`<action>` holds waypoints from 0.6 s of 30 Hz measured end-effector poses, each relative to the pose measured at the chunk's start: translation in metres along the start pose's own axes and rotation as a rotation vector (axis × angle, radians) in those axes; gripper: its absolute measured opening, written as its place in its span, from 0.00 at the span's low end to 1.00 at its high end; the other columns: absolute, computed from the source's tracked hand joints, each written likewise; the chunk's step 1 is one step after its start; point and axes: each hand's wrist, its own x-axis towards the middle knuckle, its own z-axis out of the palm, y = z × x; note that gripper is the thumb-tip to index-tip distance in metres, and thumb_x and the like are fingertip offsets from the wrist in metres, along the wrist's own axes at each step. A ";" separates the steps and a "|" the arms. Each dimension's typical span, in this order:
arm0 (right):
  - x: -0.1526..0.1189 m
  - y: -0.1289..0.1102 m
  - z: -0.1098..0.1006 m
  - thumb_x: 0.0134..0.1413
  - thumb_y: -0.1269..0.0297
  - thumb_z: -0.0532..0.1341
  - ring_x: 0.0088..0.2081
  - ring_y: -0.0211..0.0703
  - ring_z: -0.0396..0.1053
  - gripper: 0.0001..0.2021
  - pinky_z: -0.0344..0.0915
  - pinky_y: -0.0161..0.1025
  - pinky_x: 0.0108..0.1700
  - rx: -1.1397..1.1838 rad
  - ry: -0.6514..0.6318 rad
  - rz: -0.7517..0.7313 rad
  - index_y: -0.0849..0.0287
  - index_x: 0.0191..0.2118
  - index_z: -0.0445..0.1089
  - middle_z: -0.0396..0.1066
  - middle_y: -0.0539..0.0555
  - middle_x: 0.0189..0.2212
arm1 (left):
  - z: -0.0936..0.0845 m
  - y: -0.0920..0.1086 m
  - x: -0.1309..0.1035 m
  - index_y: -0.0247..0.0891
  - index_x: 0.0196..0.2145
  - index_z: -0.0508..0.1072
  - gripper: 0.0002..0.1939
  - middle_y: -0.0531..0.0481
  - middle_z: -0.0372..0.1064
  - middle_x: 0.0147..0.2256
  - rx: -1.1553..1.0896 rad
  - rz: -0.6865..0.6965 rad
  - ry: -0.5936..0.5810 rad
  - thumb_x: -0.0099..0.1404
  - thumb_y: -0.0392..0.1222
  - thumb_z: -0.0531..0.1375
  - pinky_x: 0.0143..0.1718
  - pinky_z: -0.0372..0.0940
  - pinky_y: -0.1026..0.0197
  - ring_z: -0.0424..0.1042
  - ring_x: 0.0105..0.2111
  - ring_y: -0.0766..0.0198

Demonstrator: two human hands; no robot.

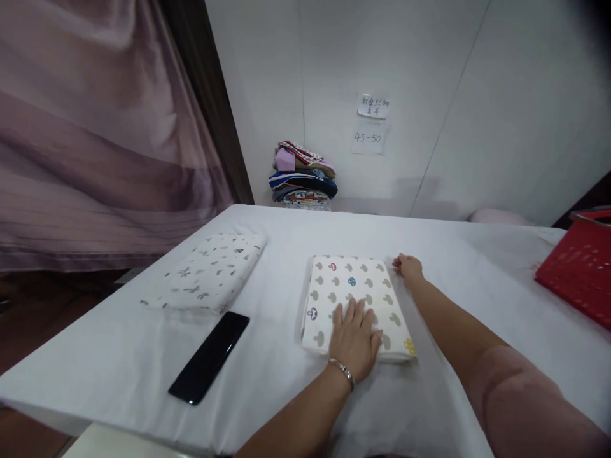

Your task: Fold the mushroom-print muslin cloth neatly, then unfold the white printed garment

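A folded white cloth with mushroom prints (351, 280) lies in the middle of the white-covered table (296, 232). My left hand (354, 337), with a silver bracelet at the wrist, rests flat on its near part, fingers spread. Just past the cloth's far right corner is my right hand (408, 266), its fingers curled together close to the tabletop; anything between them is too small to make out. A second folded cloth (210, 270), white with small grey prints, lies to the left.
A black phone (210, 357) lies on the table at the left front. Folded clothes (303, 175) are stacked beyond the far edge. At the right edge stands a red basket (580, 267). A pink curtain (95, 127) hangs at the left.
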 end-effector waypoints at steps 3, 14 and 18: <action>-0.008 0.001 -0.021 0.53 0.56 0.55 0.24 0.36 0.68 0.13 0.66 0.33 0.25 0.028 -0.014 0.017 0.58 0.24 0.61 0.69 0.52 0.21 | 0.000 -0.001 0.001 0.42 0.58 0.61 0.24 0.47 0.52 0.62 -0.005 0.003 -0.006 0.69 0.52 0.43 0.62 0.40 0.39 0.45 0.63 0.51; -0.133 0.016 -0.072 0.50 0.59 0.60 0.29 0.41 0.71 0.18 0.69 0.37 0.29 -0.044 -0.396 0.016 0.57 0.47 0.64 0.73 0.53 0.31 | -0.002 0.001 0.001 0.42 0.55 0.62 0.22 0.47 0.54 0.60 0.050 0.019 0.023 0.68 0.51 0.44 0.61 0.43 0.40 0.47 0.62 0.52; -0.160 0.018 -0.086 0.50 0.54 0.59 0.28 0.41 0.70 0.30 0.67 0.37 0.30 -0.260 -0.392 -0.072 0.60 0.58 0.57 0.72 0.52 0.29 | -0.005 0.005 0.000 0.42 0.54 0.63 0.20 0.47 0.57 0.59 0.045 0.031 0.034 0.68 0.50 0.45 0.60 0.45 0.40 0.50 0.61 0.52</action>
